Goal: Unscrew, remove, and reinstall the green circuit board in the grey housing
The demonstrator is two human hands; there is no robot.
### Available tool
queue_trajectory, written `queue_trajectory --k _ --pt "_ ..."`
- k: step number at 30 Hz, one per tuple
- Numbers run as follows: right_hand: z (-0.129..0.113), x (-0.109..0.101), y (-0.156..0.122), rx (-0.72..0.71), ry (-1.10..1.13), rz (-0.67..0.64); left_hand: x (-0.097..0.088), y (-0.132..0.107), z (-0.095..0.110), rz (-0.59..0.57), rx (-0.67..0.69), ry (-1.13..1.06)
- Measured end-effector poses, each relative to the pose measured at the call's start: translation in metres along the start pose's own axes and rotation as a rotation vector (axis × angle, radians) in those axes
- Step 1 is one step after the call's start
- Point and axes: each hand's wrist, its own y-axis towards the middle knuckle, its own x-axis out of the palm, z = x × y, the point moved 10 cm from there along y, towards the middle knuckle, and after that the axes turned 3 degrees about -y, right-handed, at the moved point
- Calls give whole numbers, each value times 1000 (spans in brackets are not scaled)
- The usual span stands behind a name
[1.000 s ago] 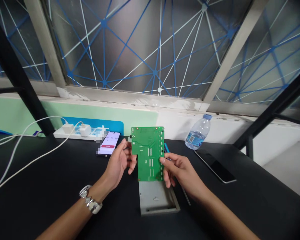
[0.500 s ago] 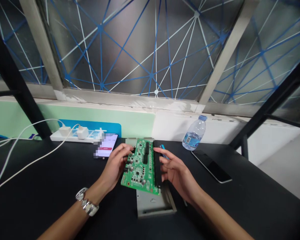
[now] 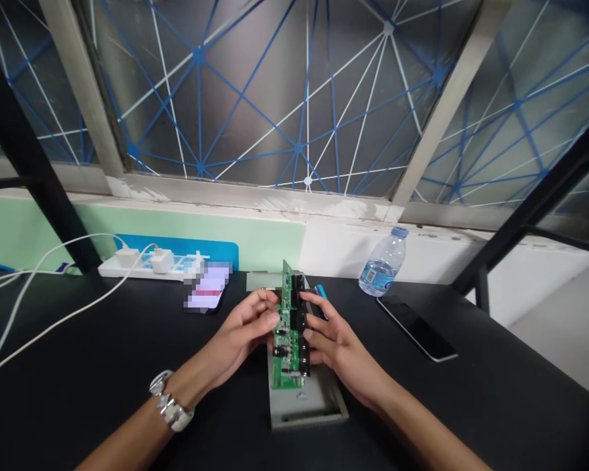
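Between my hands a green circuit board [image 3: 285,330] is held up, tilted steeply on edge, with black connectors along its right side. My left hand [image 3: 248,327] is closed on its left side, the thumb on the board's face. At the other side, the fingers of my right hand [image 3: 331,343] press against the black connectors. Beneath the board a grey metal plate [image 3: 319,405] with a raised edge lies on the table, partly covered by the board and my hands. Part of a blue object [image 3: 321,291] shows behind my right fingers; its kind is hidden.
A lit phone [image 3: 211,288] lies at the back left by a white power strip [image 3: 112,267] with plugs and white cables. To the right stand a water bottle [image 3: 381,265] and a dark phone [image 3: 416,327] on the black table [image 3: 216,418]. Black frame posts rise at both sides.
The board has turned from showing its broad component face to standing nearly on edge. My left hand has moved right, its thumb now over the board.
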Motion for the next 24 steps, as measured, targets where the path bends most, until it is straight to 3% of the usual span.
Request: queue_trajectory --k 4,15,24 --pt "-4 5 0 -42 15 6 4 -1 1 -42 28 115" --pt "-1 7 1 -144 10 -24 8 -3 -7 -117 20 139" --pt "3 12 -4 -90 -54 -111 8 -2 -4 -114 86 122"
